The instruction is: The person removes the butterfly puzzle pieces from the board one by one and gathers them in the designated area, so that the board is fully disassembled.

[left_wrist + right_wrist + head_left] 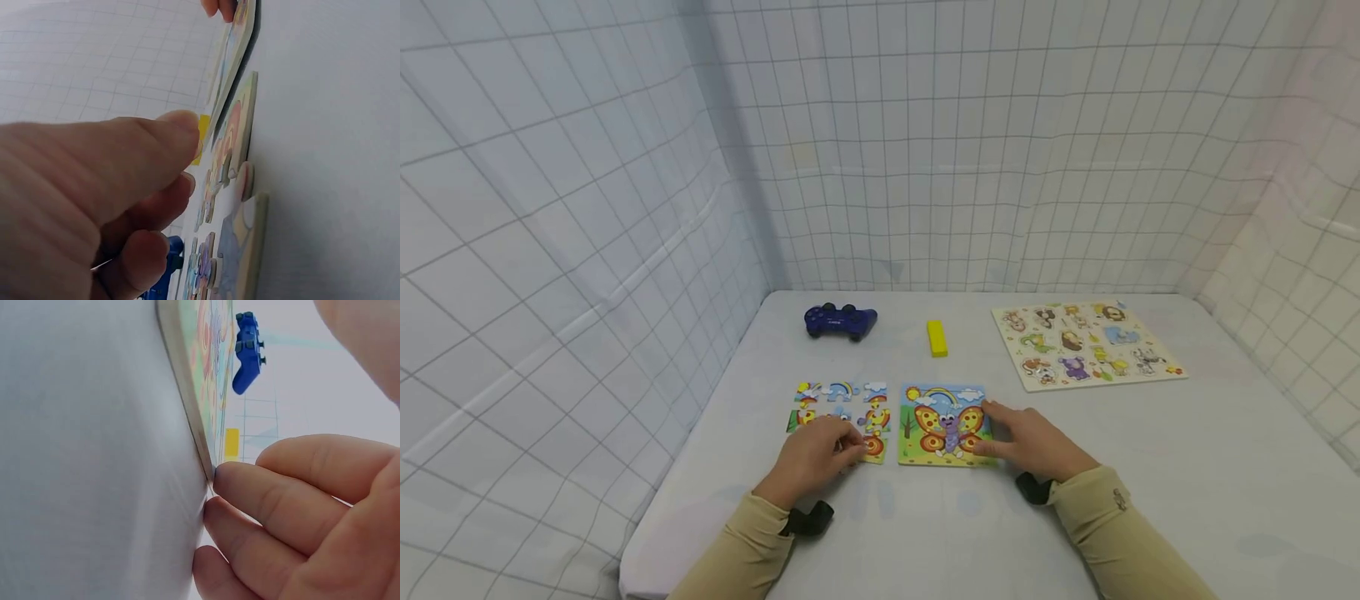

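Note:
Several jigsaw pieces (874,415) lie slightly apart in rows on the white table, showing parts of a butterfly scene. My left hand (817,457) is over the nearer pieces and hides some of them. In the left wrist view its thumb (150,140) reaches above the pieces with the fingers bent behind it, and nothing shows between them. To the right lies a square butterfly picture board (946,417). My right hand (1033,437) rests at its right side, thumb over the picture and fingertips (228,478) along the edge.
A blue game controller (840,322) sits at the back left. A yellow block (937,338) lies behind the butterfly board. At the back right is a larger animal puzzle board (1078,346). White walls with grid lines (887,167) enclose the table (917,533).

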A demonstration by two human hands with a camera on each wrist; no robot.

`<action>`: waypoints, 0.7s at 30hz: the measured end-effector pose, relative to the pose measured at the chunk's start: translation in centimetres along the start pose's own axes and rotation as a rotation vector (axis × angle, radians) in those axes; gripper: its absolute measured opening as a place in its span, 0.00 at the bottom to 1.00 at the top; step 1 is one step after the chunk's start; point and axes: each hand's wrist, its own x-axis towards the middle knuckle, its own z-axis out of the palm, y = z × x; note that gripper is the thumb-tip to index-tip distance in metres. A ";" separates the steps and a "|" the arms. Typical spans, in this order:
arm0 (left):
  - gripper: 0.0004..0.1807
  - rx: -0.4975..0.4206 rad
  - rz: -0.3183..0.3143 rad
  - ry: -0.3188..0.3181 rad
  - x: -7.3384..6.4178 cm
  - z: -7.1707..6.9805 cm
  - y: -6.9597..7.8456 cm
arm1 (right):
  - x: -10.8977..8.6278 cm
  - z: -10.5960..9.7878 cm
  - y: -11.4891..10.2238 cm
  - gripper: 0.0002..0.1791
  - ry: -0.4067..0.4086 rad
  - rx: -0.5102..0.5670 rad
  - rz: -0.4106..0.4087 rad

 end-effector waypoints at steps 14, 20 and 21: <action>0.06 0.018 0.156 0.298 2.3 -0.4 0.1 | 0.4 0.1 -0.1 0.44 0.028 -0.023 -0.043; 0.07 0.098 0.274 0.587 5.2 -1.9 0.8 | 0.4 0.0 -0.4 0.40 0.102 -0.047 -0.098; 0.07 0.111 0.279 0.619 5.6 -1.8 0.8 | 0.4 0.0 -0.5 0.40 0.124 -0.066 -0.107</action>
